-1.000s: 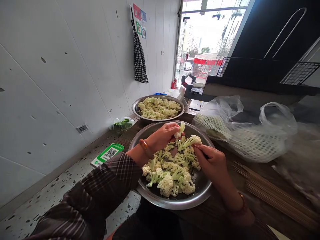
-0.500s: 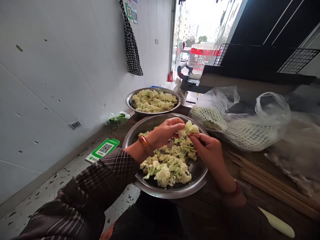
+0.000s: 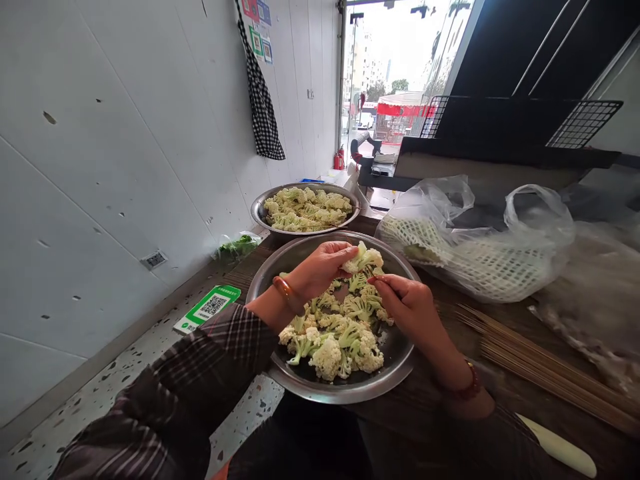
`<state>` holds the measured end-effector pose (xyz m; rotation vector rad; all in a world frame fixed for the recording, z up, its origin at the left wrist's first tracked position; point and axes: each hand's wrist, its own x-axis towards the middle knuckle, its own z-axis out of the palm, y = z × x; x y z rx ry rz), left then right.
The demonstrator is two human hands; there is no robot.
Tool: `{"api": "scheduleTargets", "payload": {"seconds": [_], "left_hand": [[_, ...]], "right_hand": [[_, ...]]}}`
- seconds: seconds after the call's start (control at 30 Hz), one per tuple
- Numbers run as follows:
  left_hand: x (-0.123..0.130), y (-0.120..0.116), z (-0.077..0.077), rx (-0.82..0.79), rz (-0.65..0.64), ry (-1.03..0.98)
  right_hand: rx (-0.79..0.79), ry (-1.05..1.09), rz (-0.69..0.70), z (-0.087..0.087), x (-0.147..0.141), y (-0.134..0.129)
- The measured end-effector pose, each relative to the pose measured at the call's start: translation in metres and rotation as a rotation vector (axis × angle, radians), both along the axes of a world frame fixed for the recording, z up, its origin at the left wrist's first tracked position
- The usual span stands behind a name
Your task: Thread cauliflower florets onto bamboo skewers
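Note:
Over a wide steel bowl [image 3: 345,396], my left hand [image 3: 320,270] grips a cauliflower floret [image 3: 369,259] between thumb and fingers. My right hand [image 3: 407,307] is just to its right and slightly lower, thumb and fingertips pinched together. Whatever is in that pinch is too small and hidden to make out; its fingertips are close to the floret's stem side. Loose cauliflower pieces [image 3: 327,357] lie in the bowl beneath both hands.
Behind stands a second steel bowl [image 3: 256,212] of cauliflower with thin sticks across it. On the right lie bamboo skewers [image 3: 540,367], a pale handle [image 3: 560,445] and plastic bags [image 3: 490,263] with white foam netting. A green QR-code sign [image 3: 210,308] is at left, near bagged greens [image 3: 241,245].
The view has shifted a little. Both hands have moved slightly left in the picture. My right fingertips now sit a little lower against the floret, which remains in my left hand.

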<state>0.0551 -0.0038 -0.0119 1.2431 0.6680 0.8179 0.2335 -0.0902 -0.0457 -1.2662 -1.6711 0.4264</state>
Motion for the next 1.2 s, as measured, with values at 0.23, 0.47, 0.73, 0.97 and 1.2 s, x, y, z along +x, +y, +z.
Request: {"api": "scheduleTargets", "payload": {"seconds": [0.23, 0.47, 0.73, 0.97, 1.2], "left_hand": [[0.012, -0.008, -0.006, 0.028, -0.093, -0.030], [0.013, 0.001, -0.006, 0.089, -0.062, 0.015], [0.008, 0.026, -0.035, 0.677, -0.061, 0.739], [0.019, 0.015, -0.050, 1.032, -0.196, 1.346], [0.024, 0.020, -0.067, 0.885, -0.060, 1.242]], "right_hand": [[0.116, -0.103, -0.072, -0.003, 0.003, 0.003], [0.090, -0.011, -0.081, 0.000, 0.008, 0.006], [-0.086, 0.604, -0.057, -0.001, 0.014, 0.010], [-0.092, 0.603, -0.028, -0.001, 0.014, 0.012], [-0.091, 0.553, -0.027, -0.005, 0.015, 0.014]]}}
